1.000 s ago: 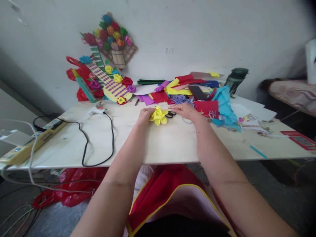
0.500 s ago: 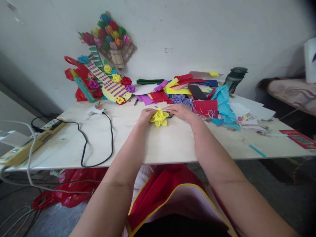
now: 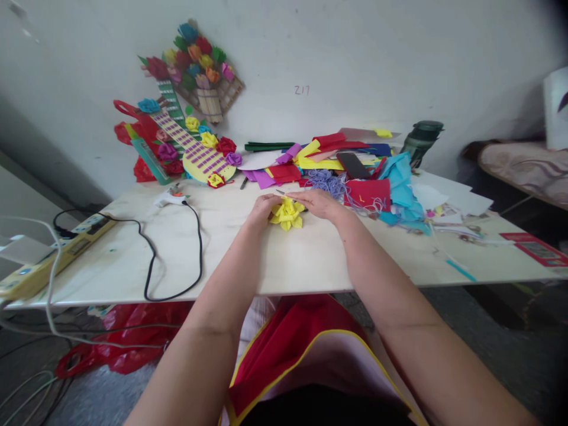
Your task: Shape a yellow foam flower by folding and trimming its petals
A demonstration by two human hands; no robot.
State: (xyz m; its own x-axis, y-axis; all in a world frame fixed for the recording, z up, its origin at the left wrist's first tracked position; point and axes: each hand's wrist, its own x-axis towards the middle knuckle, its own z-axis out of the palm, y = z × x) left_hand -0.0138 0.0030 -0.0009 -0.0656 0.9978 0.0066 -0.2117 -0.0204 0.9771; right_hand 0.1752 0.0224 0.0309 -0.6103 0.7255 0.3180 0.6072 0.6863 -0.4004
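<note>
A yellow paper flower (image 3: pixel 287 214) with pointed petals is held just above the table in front of me. My left hand (image 3: pixel 265 207) is closed on its left side, fingers pinching the petals. My right hand (image 3: pixel 318 204) reaches in from the other side, closed around scissors (image 3: pixel 280 191). Only their thin metal tip shows, beyond the flower. The dark handle is mostly hidden under my right hand, and its fingers lie against the flower's upper edge.
A glue gun (image 3: pixel 168 198) with a black cord lies at the left, near a power strip (image 3: pixel 71 251). Coloured paper, purple yarn (image 3: pixel 326 182) and a phone (image 3: pixel 354 165) are heaped behind my hands. Flower-decorated guitar shapes (image 3: pixel 208 160) lean at the wall; a dark bottle (image 3: pixel 421 142) stands right.
My right hand has shifted slightly left and its fingers have flattened over the flower, covering more of the scissors' handle. The flower has turned a little; my left hand stays almost in place.
</note>
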